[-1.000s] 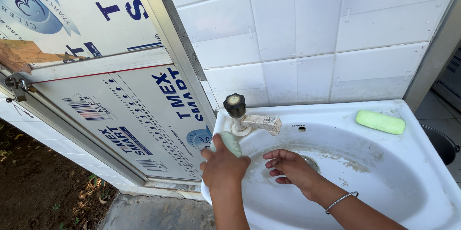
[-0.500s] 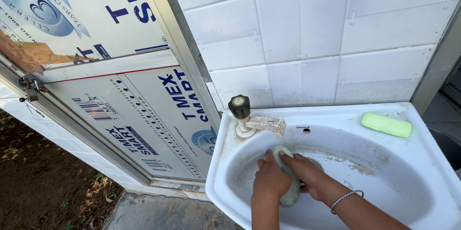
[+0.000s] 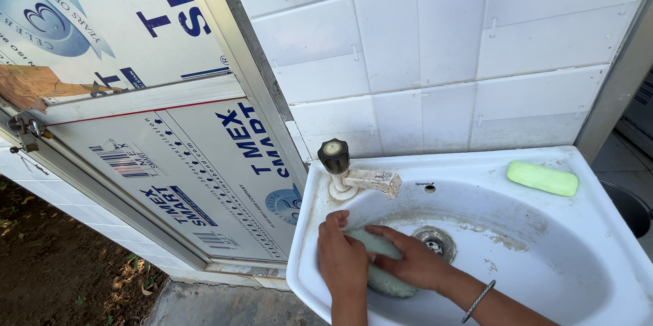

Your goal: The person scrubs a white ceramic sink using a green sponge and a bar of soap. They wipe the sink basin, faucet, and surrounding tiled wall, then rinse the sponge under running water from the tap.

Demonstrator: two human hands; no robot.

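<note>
Soft green sponge pressed against glossy basin.

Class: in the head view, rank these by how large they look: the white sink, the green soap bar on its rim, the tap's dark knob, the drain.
1. white sink
2. green soap bar
3. drain and dark knob: look alike.

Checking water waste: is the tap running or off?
Off: no stream falls from the tap spout into the washbasin.

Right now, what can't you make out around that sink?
Head view:
- Pale green pad: mostly covered by the left hand and right hand.
- Sink: near rim cut off by the bottom edge.
- Dark tub: cut off at the right edge.
</note>
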